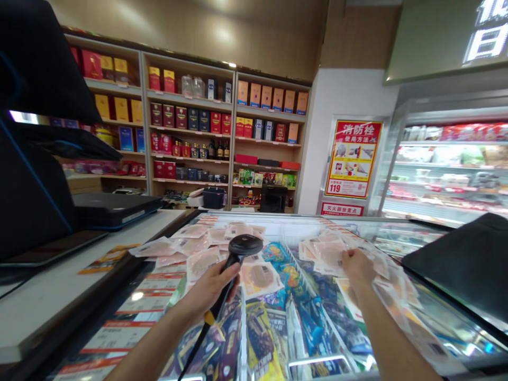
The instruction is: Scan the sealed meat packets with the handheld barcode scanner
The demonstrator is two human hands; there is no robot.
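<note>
freezer top [296, 226], left grip [217, 283] around scanner [244, 245], right grip [358, 269] outstretched at packets [327, 254], hold unclear

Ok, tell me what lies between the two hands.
In the head view: a flat packet, blue bags and a white wire divider lower down, then more flat packets.

This is a shop. Tall shelves [145, 121] hold rows of bright boxes [255, 95] and bottles [220, 151], with little tags [271, 110] along the edges. A glass-topped freezer [100, 312] holds lots of shiny packets [260, 341], with price labels [115, 334] down one side. On the right, lit-up racks [456, 166] hold packed food [472, 132]. There's a scanner [242, 246] too.
</note>
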